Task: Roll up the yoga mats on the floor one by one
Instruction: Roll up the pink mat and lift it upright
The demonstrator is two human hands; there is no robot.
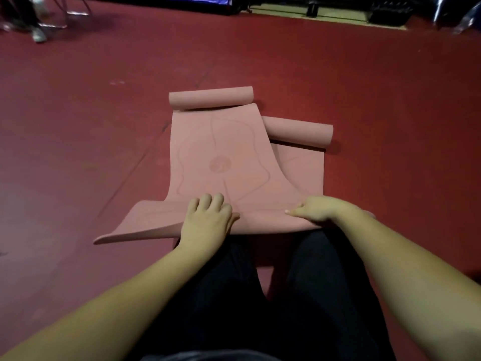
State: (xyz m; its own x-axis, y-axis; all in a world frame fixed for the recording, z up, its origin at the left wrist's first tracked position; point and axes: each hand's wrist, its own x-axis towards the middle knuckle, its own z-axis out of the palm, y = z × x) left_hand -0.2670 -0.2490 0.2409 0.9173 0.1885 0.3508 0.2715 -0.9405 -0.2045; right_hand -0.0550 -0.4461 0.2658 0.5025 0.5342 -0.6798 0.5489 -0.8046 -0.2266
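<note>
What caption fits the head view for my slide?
Both hands, left and right, hold the near edge of a pink mat on the red floor.

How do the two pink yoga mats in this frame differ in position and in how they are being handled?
The upper mat overlaps the lower mat, which shows only to the right. The left hand and right hand hold the upper mat's lifted near edge; neither touches the lower mat, which lies flat on the red floor. The upper mat's curled far end lies farther away than the lower mat's. Both are pink, with far ends curled.
</note>
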